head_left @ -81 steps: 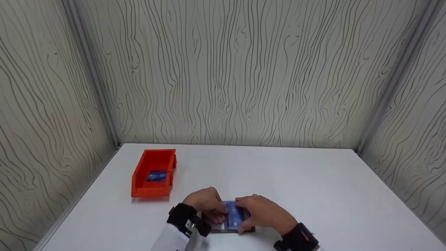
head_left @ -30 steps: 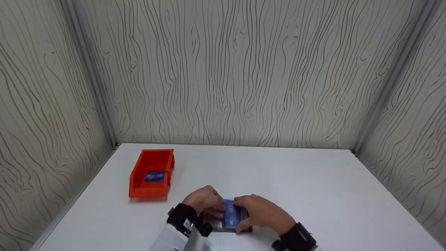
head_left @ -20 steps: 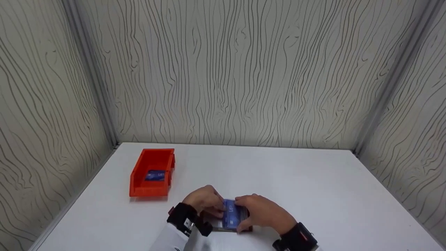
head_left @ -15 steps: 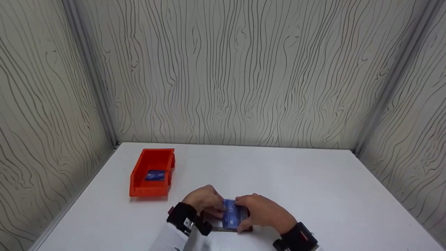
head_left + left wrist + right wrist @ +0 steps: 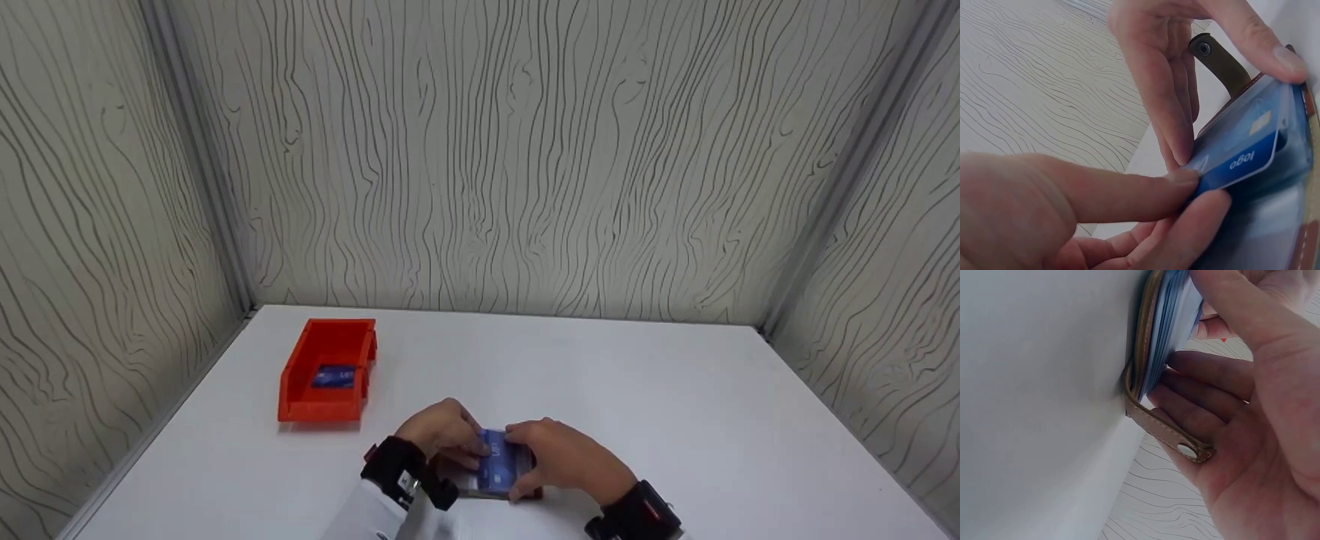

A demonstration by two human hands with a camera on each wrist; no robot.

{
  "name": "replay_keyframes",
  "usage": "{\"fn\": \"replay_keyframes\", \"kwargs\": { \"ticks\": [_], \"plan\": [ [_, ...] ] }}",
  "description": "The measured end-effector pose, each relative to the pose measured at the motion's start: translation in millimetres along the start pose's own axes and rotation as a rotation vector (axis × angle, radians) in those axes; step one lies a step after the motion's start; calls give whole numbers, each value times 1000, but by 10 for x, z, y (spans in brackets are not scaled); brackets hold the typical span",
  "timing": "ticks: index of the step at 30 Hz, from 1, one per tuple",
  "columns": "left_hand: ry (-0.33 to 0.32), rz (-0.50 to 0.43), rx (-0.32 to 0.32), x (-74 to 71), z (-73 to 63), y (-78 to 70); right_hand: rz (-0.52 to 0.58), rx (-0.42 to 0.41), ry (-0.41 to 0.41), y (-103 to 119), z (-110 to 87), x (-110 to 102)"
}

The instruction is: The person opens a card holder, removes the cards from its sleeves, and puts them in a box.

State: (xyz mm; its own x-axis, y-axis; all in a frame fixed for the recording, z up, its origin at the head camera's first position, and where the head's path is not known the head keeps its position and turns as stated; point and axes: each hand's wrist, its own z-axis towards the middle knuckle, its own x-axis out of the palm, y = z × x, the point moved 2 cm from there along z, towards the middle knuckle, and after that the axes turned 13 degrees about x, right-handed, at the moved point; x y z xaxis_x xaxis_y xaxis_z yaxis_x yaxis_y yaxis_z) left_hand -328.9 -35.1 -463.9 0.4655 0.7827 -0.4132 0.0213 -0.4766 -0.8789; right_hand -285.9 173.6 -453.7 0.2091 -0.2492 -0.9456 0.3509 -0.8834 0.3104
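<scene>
In the head view, my left hand (image 5: 442,431) and right hand (image 5: 566,457) meet over an open card holder (image 5: 466,484) at the table's near side. My left thumb and index finger pinch one end of a blue bank card (image 5: 1235,163) marked "logo". This card lies at a clear plastic sleeve (image 5: 1289,121); how far inside it sits is unclear. My right hand grips the holder's sleeve stack across opposite edges, with the thumb on a sleeve corner. Beside the right palm, a brown snap strap (image 5: 1162,427) sticks out from the cover.
A red-orange bin (image 5: 319,412) stands on the white table (image 5: 637,390) at the left, with another blue card (image 5: 334,376) inside. Wood-grain patterned panels (image 5: 480,165) enclose the back and both sides.
Since the earliest frame, the blue card has shifted slightly left and my left hand's lower fingers have tucked in. Over the last second both hands stay almost still.
</scene>
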Motion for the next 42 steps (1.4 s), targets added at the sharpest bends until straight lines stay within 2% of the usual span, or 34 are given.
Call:
{"fn": "replay_keyframes", "kwargs": {
  "ticks": [13, 20, 24, 30, 37, 42],
  "plan": [
    [-3, 10, -34, -40, 43, 77, 12, 45, 35, 29, -10, -5],
    [3, 4, -49, -58, 35, 57, 13, 10, 23, 11, -2, -27],
    [4, 5, -34, -56, 27, 47, -1, -13, 5, -10, -5, -33],
    [12, -13, -27, -57, 26, 43, -3, 13, 13, -36, 5, -19],
    [-14, -30, 12, -11, 6, 47, 3, 13, 14, -36, 9, -11],
    [-18, -28, -2, -5, 10, 47, 9, 13, 20, -25, 12, -11]
  ]
}}
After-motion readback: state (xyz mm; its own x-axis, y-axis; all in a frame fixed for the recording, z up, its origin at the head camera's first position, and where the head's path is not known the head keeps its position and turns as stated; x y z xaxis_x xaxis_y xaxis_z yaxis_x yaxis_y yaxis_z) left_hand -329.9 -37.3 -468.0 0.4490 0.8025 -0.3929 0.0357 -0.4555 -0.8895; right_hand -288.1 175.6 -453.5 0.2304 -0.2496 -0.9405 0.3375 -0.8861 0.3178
